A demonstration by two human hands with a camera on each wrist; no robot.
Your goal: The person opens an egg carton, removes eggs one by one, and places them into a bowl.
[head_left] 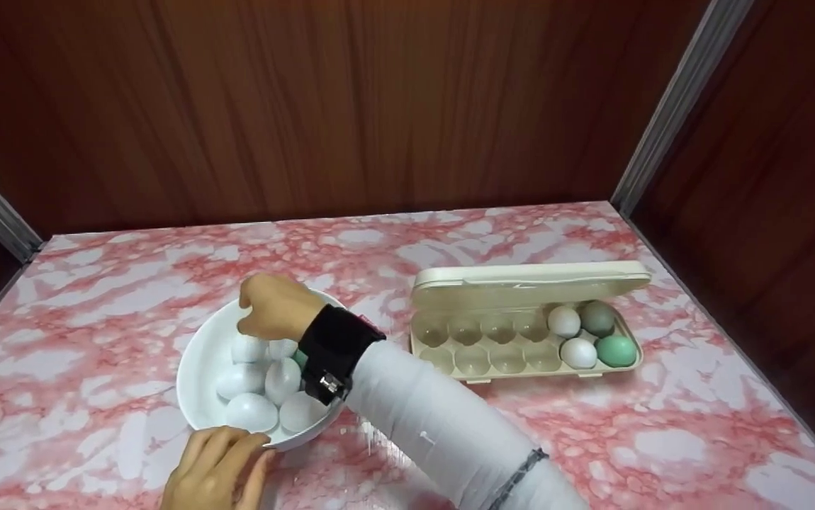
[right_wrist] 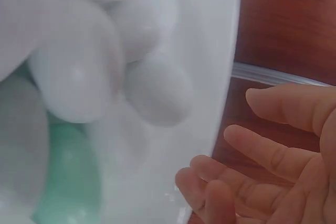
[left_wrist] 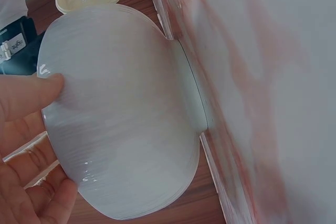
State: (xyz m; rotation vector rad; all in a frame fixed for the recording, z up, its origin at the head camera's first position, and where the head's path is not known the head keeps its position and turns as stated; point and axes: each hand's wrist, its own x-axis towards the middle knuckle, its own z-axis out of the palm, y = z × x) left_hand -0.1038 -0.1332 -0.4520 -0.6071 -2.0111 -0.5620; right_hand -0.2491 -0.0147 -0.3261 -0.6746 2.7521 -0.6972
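A white bowl at the left of the table holds several white eggs and a green egg. My left hand holds the bowl's near rim. In the left wrist view, its thumb lies against the bowl's outer wall, with the fingertips at the rim. My right hand is over the far part of the bowl, above the eggs. The right wrist view shows its fingers loosely bent and apart, with nothing between them, near the rim.
To the right, an egg carton stands with its lid raised. Its right end holds two white eggs, a grey-green egg and a green egg. Brown wood-look panels enclose the marbled table.
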